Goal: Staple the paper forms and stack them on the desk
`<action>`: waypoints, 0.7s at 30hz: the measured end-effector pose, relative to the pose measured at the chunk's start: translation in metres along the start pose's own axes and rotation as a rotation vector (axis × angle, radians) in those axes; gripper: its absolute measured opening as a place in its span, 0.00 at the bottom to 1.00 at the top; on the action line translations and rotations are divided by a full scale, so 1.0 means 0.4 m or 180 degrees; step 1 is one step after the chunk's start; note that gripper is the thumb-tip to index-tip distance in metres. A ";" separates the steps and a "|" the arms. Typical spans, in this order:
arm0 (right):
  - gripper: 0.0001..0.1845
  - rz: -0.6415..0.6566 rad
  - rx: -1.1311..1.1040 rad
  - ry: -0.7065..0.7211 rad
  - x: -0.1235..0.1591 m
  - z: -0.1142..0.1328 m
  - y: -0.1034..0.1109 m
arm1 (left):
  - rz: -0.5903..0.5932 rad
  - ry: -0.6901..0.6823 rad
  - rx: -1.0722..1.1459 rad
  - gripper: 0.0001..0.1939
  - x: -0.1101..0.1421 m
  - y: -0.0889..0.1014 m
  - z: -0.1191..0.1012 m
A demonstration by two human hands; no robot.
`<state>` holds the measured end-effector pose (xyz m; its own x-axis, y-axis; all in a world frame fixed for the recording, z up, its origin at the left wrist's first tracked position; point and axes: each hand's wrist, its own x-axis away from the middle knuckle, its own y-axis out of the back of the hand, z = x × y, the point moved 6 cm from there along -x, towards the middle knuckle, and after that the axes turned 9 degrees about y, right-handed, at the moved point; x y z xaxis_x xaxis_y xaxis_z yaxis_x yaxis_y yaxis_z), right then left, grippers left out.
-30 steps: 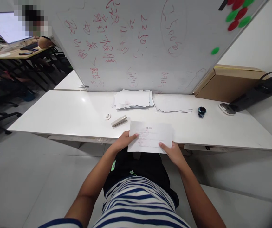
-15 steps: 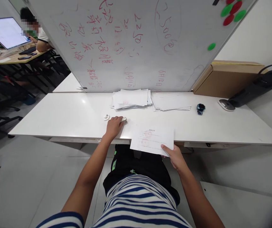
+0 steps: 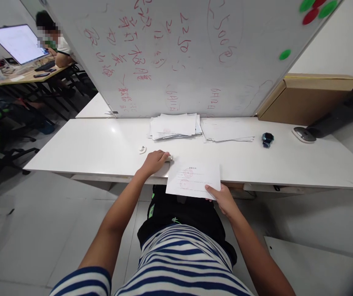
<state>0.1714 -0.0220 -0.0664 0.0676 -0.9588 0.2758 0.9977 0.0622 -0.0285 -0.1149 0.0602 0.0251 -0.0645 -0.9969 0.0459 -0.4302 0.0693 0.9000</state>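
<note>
My right hand pinches the near right corner of a thin set of white sheets with red stamps, which rests over the front edge of the white table. My left hand is closed over a silver stapler lying on the table just left of the sheets; only the stapler's tip shows past my fingers.
Two stacks of papers lie at the back by a whiteboard with red writing. A small white round object, a dark watch, a cardboard box and a black device are around. A person sits at a far left desk.
My left hand let go of the sheets and reached left onto the stapler, closing over it. My right hand kept hold of the sheets, which shifted slightly.
</note>
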 end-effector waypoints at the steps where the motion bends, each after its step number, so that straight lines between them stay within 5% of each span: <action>1: 0.19 0.0002 -0.0003 0.0015 -0.002 0.000 -0.001 | -0.0064 0.0021 0.0024 0.29 -0.006 0.005 -0.004; 12: 0.17 0.0002 0.0007 0.0081 -0.012 0.017 -0.017 | -0.0195 0.0226 -0.0166 0.26 -0.120 -0.017 -0.029; 21: 0.19 -0.0018 0.0052 0.0008 -0.013 0.023 -0.021 | 0.0008 0.0390 -0.0233 0.33 -0.135 -0.048 -0.003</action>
<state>0.1626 -0.0150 -0.0588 0.0619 -0.9599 0.2734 0.9981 0.0612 -0.0111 -0.1021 0.1127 0.0058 0.0470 -0.9942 0.0966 -0.3630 0.0731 0.9289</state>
